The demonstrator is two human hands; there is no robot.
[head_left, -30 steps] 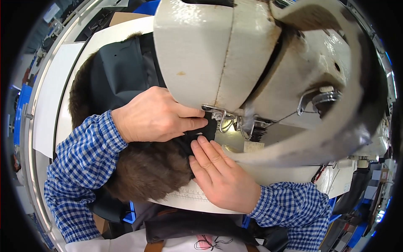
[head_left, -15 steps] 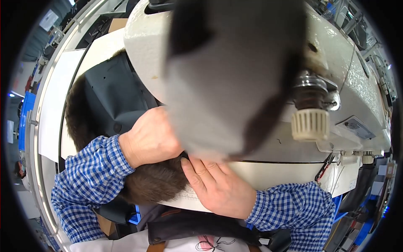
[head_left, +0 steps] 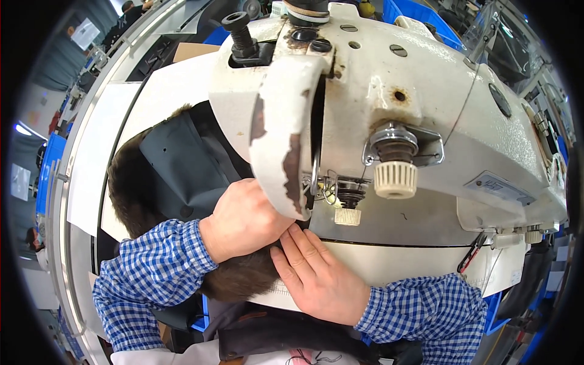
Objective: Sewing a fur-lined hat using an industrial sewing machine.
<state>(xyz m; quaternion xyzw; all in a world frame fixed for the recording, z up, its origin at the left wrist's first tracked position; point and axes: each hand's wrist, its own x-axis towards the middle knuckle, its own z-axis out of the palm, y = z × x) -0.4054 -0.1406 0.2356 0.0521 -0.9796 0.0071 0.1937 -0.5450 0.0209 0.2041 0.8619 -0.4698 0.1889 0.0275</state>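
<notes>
A dark slate-blue panel [head_left: 182, 161] with a smooth, leather-like face and brown fur [head_left: 240, 278] around it lies at the left of the sewing machine [head_left: 365, 73]. My left hand [head_left: 246, 218] is closed on this fur-trimmed piece, close against the machine's chipped white guard [head_left: 283, 121]; its fingertips are mostly hidden. Just right of it, my right hand [head_left: 322, 277] lies palm down with fingers stretched out, the tips at the edge of the work below the guard. Needle and presser foot are hidden behind the guard and my left hand.
Two cream tension knobs [head_left: 395, 179] stick out from the machine above my right hand. Red-and-black snips [head_left: 471, 252] rest at the bed's right. A printed ruler scale runs along the table's front edge. Blue bins [head_left: 423, 18] stand behind the machine.
A large blurred grey and dark shape that covered the machine's middle is gone from view. The whole view has shifted, while both hands stay together at the work in much the same pose.
</notes>
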